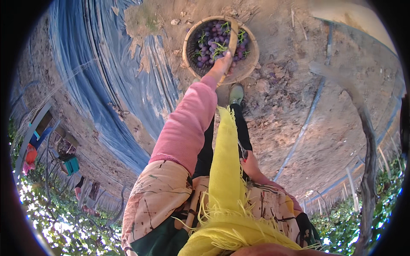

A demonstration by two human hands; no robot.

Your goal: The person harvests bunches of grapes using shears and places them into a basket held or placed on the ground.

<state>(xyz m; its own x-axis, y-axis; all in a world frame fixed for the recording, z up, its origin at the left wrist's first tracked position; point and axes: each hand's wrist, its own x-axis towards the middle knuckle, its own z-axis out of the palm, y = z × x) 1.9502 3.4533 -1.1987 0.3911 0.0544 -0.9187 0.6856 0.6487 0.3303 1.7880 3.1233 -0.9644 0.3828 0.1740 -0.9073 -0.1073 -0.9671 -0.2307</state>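
Note:
My left hand (224,64) grips the flat arched handle (233,35) of a round woven basket (251,65), out in front of me. Inside lie bunches of purple grapes (209,44) with green stems, heaped mostly at the middle and far side. Down by my right thigh, my right hand (250,163) holds a small hand tool (244,153) with red on its handle, probably pruning shears; most of it is hidden by the fingers and my yellow scarf (225,166).
Blue plastic sheeting (112,96) covers ground on the left. Blue irrigation tubing (301,134) runs along the soil at right, near a vine trunk (366,128). A teal crate (71,165) stands at far left. One green shoe (236,93) shows below the basket.

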